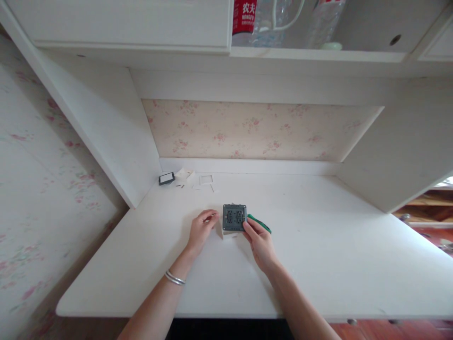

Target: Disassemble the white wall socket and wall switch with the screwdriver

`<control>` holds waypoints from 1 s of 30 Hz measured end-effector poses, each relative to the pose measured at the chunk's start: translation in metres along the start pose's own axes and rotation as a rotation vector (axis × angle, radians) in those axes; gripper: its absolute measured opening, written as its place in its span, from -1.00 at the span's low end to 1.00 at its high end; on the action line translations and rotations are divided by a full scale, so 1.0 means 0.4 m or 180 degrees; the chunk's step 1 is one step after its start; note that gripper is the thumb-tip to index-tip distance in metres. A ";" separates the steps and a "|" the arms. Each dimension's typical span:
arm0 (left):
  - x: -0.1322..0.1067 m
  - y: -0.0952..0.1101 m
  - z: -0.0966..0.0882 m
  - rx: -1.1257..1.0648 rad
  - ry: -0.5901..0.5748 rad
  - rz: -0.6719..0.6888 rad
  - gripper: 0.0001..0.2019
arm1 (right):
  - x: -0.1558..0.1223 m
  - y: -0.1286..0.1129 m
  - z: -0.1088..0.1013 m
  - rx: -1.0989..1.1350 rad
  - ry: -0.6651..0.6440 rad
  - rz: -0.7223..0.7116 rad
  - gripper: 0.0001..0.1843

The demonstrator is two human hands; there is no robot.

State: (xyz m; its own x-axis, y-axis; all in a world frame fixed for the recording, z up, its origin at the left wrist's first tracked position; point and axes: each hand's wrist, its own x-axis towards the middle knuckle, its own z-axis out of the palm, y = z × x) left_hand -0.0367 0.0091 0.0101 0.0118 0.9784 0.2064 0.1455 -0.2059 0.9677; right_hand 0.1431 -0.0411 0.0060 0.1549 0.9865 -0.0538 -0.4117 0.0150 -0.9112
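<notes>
My right hand (261,245) grips a dark grey wall switch frame (235,217) by its lower right corner, with the frame's mechanism side facing me. My left hand (201,230) is beside the frame's left edge, its thumb and forefinger pinched together; anything between them is too small to make out. Beneath the frame, partly covered by it, is a white box-like piece (227,234) on the white desk (318,245). A green-handled tool (260,224) lies just beyond my right hand, and its tip is hidden.
At the back left lie a small dark-edged block with a white face (166,178), crumpled white scraps (184,174), a thin white square frame (205,179) and several small bits. Overhead, a shelf (318,55) holds plastic bottles (244,19). Side panels (106,118) bound the desk.
</notes>
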 end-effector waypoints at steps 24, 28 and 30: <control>-0.022 0.007 0.022 -0.0020 -0.0801 0.0242 -0.72 | 0.008 0.007 -0.018 0.0176 0.0076 0.0219 -0.47; -0.025 0.005 0.021 0.0507 -0.0520 0.0663 -0.75 | 0.007 0.001 -0.017 0.0188 0.0160 0.0223 -0.48; -0.029 0.013 0.022 0.0717 -0.0390 0.0869 -0.75 | 0.006 -0.002 -0.016 0.0174 0.0207 0.0238 -0.49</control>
State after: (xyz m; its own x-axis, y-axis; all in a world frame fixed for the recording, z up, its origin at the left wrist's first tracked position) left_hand -0.0272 -0.0031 0.0115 0.1965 0.8859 0.4203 0.3347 -0.4635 0.8205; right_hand 0.1497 -0.0400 0.0039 0.1792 0.9725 -0.1487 -0.4724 -0.0475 -0.8801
